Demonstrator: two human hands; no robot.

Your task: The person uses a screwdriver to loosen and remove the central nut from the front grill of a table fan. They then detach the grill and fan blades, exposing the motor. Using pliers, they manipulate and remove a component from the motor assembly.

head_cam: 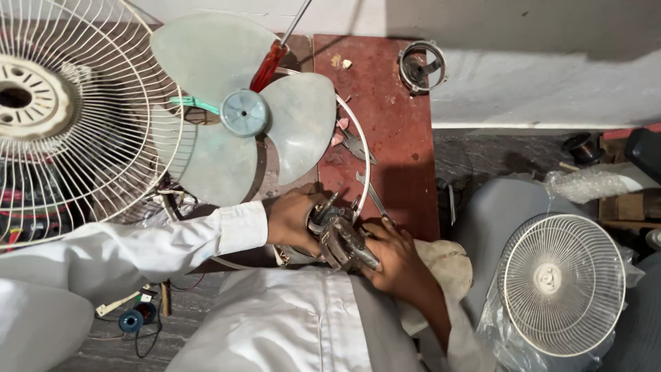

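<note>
Both my hands grip a grey metal fan motor [339, 234] held against my lap at the front edge of a red workbench [385, 131]. My left hand [292, 217] wraps the motor's left side, sleeve in white. Closed around the motor's right side and lower end is my right hand [392, 258]. A short shaft sticks up from the motor between the hands. Just beyond lies a pale translucent three-blade fan propeller [244, 114] with a round grey hub.
A red-handled screwdriver [270, 63] leans over the blades. Pliers [358, 146] and a spanner [372, 196] lie on the bench. A white fan guard [76, 117] stands left, another guard [561, 282] lower right. A metal motor ring [421, 67] sits at the bench's far end.
</note>
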